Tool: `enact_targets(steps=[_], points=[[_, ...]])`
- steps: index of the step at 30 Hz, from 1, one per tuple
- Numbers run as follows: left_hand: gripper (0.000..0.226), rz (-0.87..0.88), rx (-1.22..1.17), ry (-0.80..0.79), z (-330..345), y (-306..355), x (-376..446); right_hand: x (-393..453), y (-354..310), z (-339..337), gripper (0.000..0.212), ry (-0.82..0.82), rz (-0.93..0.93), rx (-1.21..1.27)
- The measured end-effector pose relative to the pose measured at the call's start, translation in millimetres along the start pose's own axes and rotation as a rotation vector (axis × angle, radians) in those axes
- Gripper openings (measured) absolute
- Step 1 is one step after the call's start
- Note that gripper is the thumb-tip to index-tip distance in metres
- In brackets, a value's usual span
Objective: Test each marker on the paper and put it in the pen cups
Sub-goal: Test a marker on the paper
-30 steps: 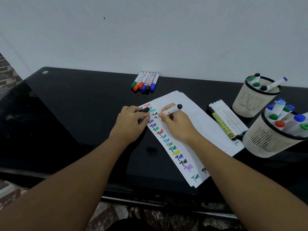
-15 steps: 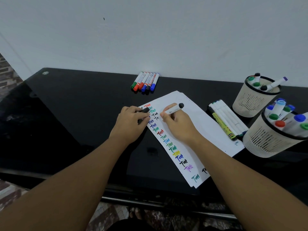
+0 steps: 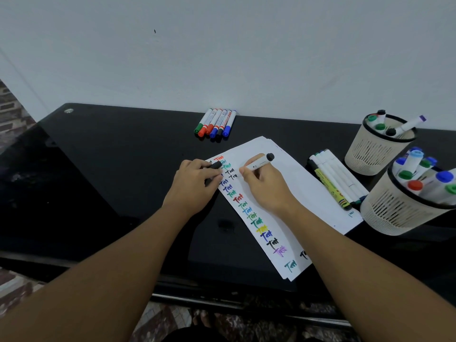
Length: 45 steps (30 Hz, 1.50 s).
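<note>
The right hand grasps a white marker in a writing grip, thumb and fingers pinched round the barrel low down, the black butt end pointing up and away to the right. Its tip is hidden behind the fingers, down at the paper near the top of a column of test scribbles. The left hand sits just beside it at the sheet's left edge, fingers curled round a black cap that pokes out between thumb and forefinger.

The paper lies slantwise on a black table, a few sheets stacked. The scribbles run down its left side in red, green, black, blue, yellow and purple.

At the sheet's right edge lies a row of pens, white barrels and one yellow, side by side and partly resting on the paper. Beyond them stand two cream cups with black rims: the far cup holds several markers, one with a purple cap leaning out to the right; the near cup, at the frame's right edge, is crowded with markers capped in blue, green and red.

By the wall at the back of the table lies a group of markers, touching one another, with green, red, blue and black caps toward me.
</note>
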<state>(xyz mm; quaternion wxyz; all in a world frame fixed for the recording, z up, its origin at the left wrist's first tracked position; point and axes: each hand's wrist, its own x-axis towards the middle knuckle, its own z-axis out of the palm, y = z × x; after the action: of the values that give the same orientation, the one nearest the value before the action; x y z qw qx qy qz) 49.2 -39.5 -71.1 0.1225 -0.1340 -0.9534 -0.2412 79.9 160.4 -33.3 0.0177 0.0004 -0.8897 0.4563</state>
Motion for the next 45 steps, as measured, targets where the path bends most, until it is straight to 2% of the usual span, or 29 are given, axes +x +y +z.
enact_targets(steps=[13, 16, 20, 21, 24, 27, 29, 30, 32, 34, 35, 38, 39, 41, 43, 45], points=[[0.032, 0.011, -0.026, 0.035, -3.9, 2.5, -1.9, 4.3, 5.0, 2.7, 0.031, 0.001, -0.015, 0.007], [0.02, 0.021, -0.014, 0.037, -5.8, 2.8, -2.0, 6.1, 8.3, 4.3, 0.033, 0.01, -0.027, -0.028], [0.01, 0.031, -0.012, 0.04, -6.3, 1.3, -2.6, 6.2, 10.5, 1.0, 0.008, 0.083, -0.089, 0.147], [0.009, 0.035, -0.019, 0.044, -7.0, 2.5, -3.0, 6.1, 12.1, 0.3, 0.008, 0.091, -0.092, 0.192], [0.012, 0.023, -0.046, 0.054, -8.6, 5.9, -3.8, 6.0, 17.3, 0.5, 0.018, 0.086, -0.105, 0.188], [0.029, -0.031, -0.095, 0.038, -9.4, 7.0, -4.8, 7.3, 18.0, 0.3, 0.062, -0.054, -0.108, 0.162], [0.041, -0.04, -0.135, 0.036, -9.5, 7.0, -5.4, 8.9, 16.4, -2.8, 0.078, -0.156, -0.082, 0.161], [0.045, -0.036, -0.151, 0.043, -9.4, 7.1, -5.5, 10.2, 14.6, -5.3, 0.075, -0.181, -0.078, 0.192], [0.046, -0.026, -0.154, 0.06, -9.6, 7.2, -6.2, 11.5, 8.5, -12.4, 0.057, -0.157, -0.089, 0.258], [0.038, -0.014, -0.138, 0.08, -9.4, 6.6, -7.0, 14.0, 2.6, -19.1, 0.037, -0.075, -0.095, 0.272], [0.033, -0.004, -0.136, 0.089, -9.3, 6.0, -7.6, 15.4, 0.7, -22.2, 0.036, -0.061, -0.099, 0.271], [0.027, 0.014, -0.167, 0.109, -8.3, 4.2, -8.1, 17.2, 0.2, -29.5, 0.052, -0.132, -0.124, 0.07], [0.026, 0.012, -0.175, 0.116, -8.6, 4.2, -8.1, 18.5, 2.6, -31.2, 0.05, -0.15, -0.129, -0.087], [0.027, 0.008, -0.17, 0.123, -9.3, 5.6, -7.7, 19.8, 6.9, -34.4, 0.032, -0.146, -0.161, -0.37], [0.027, 0.013, -0.165, 0.128, -9.8, 7.0, -7.8, 19.4, 10.4, -36.4, 0.02, -0.147, -0.205, -0.466], [0.028, 0.019, -0.156, 0.129, -10.6, 7.9, -8.7, 19.3, 11.7, -36.8, 0.022, -0.144, -0.229, -0.474]])
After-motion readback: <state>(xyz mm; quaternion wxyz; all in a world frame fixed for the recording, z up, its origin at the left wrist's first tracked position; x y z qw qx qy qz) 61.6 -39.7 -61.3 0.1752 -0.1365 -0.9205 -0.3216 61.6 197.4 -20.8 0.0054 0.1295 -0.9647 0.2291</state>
